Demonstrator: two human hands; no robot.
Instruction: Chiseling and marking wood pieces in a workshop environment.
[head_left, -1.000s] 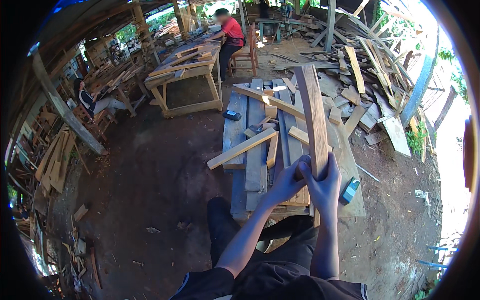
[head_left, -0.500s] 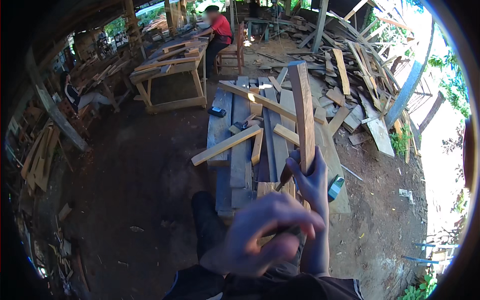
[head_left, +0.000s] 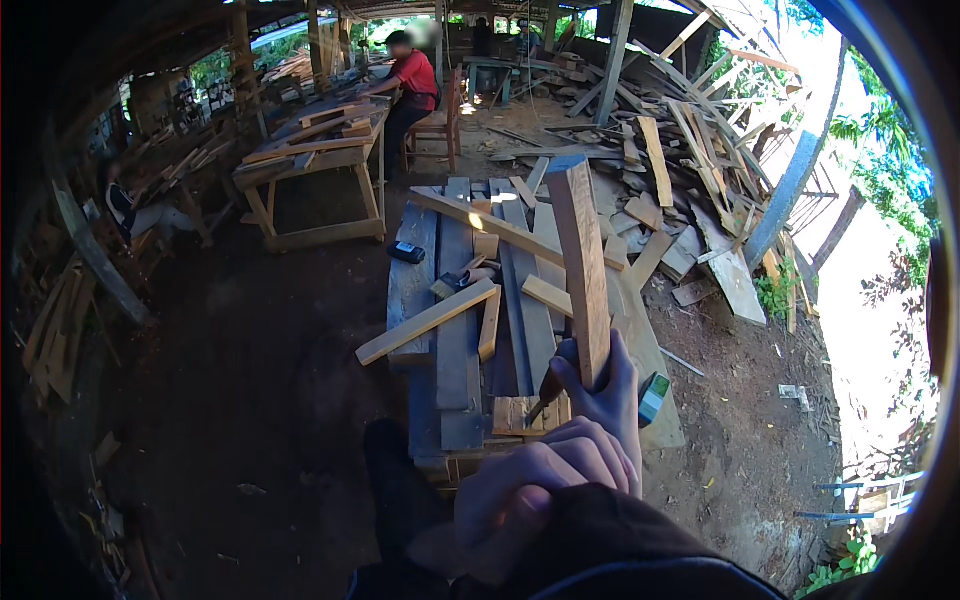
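Clearly, my right hand [head_left: 612,405] grips the wooden beam [head_left: 582,270], its long axis running forward from the fingers [head_left: 623,362]. I can't tell whether the curled left hand [head_left: 545,475] holds anything.

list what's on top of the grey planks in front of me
On the grey planks lie pale wood strips and small dark objects. The raised wood piece, right hand and left hand block parts of the view; anything covered there can't be seen.
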